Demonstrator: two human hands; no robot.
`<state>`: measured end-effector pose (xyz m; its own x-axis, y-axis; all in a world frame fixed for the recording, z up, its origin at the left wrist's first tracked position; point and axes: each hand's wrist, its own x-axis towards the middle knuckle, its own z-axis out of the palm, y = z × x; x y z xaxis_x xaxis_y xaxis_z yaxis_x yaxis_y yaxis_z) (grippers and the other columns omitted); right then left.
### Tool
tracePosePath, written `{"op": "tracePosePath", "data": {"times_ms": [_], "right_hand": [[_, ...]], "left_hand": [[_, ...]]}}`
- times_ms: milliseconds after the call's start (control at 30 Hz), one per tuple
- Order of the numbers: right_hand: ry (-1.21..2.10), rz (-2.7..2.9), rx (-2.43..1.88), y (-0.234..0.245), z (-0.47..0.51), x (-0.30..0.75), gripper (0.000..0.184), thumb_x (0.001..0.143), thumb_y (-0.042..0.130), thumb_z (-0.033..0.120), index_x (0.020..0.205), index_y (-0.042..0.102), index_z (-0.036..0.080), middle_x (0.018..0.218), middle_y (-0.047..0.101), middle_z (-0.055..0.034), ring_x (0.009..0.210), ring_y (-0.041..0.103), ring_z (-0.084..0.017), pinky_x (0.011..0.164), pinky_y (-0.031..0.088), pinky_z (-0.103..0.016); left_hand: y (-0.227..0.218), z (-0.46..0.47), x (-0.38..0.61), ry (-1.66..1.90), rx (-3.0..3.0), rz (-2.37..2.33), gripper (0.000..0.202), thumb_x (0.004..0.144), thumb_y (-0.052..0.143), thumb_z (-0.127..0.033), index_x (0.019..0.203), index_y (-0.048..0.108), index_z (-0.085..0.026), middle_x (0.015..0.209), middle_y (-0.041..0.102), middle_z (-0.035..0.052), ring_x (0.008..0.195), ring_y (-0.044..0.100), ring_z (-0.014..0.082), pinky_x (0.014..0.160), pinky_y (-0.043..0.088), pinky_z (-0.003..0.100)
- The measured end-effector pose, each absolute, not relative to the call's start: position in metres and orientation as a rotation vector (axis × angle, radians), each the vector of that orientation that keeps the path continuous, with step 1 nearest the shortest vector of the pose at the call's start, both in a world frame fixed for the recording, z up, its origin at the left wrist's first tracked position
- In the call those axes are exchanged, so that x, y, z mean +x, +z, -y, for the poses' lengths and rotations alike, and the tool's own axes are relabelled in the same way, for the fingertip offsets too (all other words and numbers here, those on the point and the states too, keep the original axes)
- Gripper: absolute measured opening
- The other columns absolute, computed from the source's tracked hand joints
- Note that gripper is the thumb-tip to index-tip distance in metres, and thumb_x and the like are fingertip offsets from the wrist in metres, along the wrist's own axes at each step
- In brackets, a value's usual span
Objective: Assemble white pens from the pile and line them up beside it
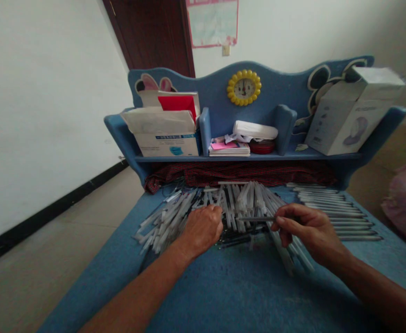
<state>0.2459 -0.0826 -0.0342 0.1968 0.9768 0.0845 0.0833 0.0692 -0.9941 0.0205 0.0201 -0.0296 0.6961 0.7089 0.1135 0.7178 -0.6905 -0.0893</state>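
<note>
My right hand [303,229] pinches a slim pen [256,219] between thumb and fingers. The pen lies nearly level, its thin end towards the left. My left hand [203,226] is over the middle of the heap with its fingers curled downward; its fingertips are hidden, and I cannot make out what they grip. Left of it lies a pile of clear plastic pen barrels [168,219]. More translucent barrels [249,196] spread out between and behind the hands. Small black pen parts [236,238] lie in front of them. Several similar pens [348,215] form a neat row on the right.
The blue desk [224,291] carries a raised shelf [175,159] at the back. On it stand an opened carton [168,144], a stack of papers [229,150] and a white box [348,120]. Checked cloth [230,173] lies bunched underneath. A yellow clock [243,88] hangs above.
</note>
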Motion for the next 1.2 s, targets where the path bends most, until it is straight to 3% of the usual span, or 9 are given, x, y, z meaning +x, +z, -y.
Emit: {"op": "tracePosePath", "data": {"times_ms": [300,500,633,800,900,1033,1200], "right_hand": [[1.055,1.077,-1.214,-0.034,0.079,0.242,0.023,0.073,0.07,0.035,0.077,0.061,0.015,0.064,0.068,-0.0033,0.041,0.056,-0.01,0.043,0.045,-0.023],[1.089,1.08,-1.197,-0.035,0.08,0.243,0.023,0.073,0.07,0.035,0.076,0.061,0.015,0.066,0.068,-0.0034,0.042,0.056,-0.01,0.043,0.045,-0.023],[1.129,1.105,-1.188,-0.033,0.08,0.243,0.022,0.074,0.069,0.035,0.075,0.062,0.014,0.065,0.067,-0.0031,0.042,0.056,-0.01,0.043,0.045,-0.023],[1.225,1.063,-1.179,-0.029,0.076,0.242,0.025,0.071,0.071,0.036,0.079,0.062,0.014,0.065,0.067,-0.0031,0.04,0.055,-0.01,0.04,0.043,-0.022],[1.28,1.047,-1.16,-0.029,0.071,0.241,0.027,0.069,0.073,0.035,0.083,0.062,0.014,0.066,0.068,-0.0037,0.039,0.056,-0.011,0.04,0.044,-0.022],[1.289,1.061,-1.103,-0.03,0.061,0.237,0.024,0.07,0.073,0.032,0.08,0.063,0.013,0.066,0.069,-0.0045,0.042,0.06,-0.012,0.041,0.046,-0.023],[1.273,1.015,-1.007,-0.032,0.046,0.226,0.024,0.067,0.075,0.031,0.078,0.063,0.014,0.064,0.07,-0.0046,0.046,0.064,-0.016,0.044,0.049,-0.025]], "left_hand": [[-0.03,-0.008,0.015,-0.79,-3.117,1.069,0.004,0.077,0.053,-0.014,0.075,0.055,-0.016,0.072,0.059,0.0016,0.065,0.057,0.0128,0.06,0.043,0.024],[-0.028,-0.007,0.014,-0.975,-3.219,1.03,0.015,0.077,0.054,-0.011,0.089,0.062,-0.014,0.078,0.059,0.0023,0.067,0.055,0.0117,0.064,0.044,0.025],[-0.022,-0.005,0.014,-0.965,-3.333,1.03,0.017,0.077,0.052,-0.01,0.086,0.065,-0.015,0.078,0.057,0.0018,0.07,0.054,0.0114,0.066,0.043,0.024],[-0.015,-0.009,0.012,-0.962,-3.485,1.287,0.012,0.074,0.056,-0.014,0.082,0.064,-0.017,0.079,0.058,-0.0007,0.073,0.054,0.0115,0.069,0.043,0.025],[-0.018,-0.013,0.01,-1.034,-3.632,1.533,0.012,0.074,0.057,-0.018,0.084,0.062,-0.017,0.074,0.058,-0.0026,0.065,0.053,0.0101,0.063,0.044,0.024],[-0.021,-0.018,0.006,-1.294,-3.676,1.874,0.013,0.071,0.061,-0.022,0.082,0.06,-0.014,0.063,0.058,-0.0032,0.051,0.051,0.0076,0.049,0.04,0.02],[-0.015,-0.022,0.0,-1.691,-3.567,1.995,0.017,0.068,0.066,-0.023,0.081,0.061,-0.012,0.062,0.063,0.0008,0.047,0.055,0.0091,0.044,0.044,0.021]]}}
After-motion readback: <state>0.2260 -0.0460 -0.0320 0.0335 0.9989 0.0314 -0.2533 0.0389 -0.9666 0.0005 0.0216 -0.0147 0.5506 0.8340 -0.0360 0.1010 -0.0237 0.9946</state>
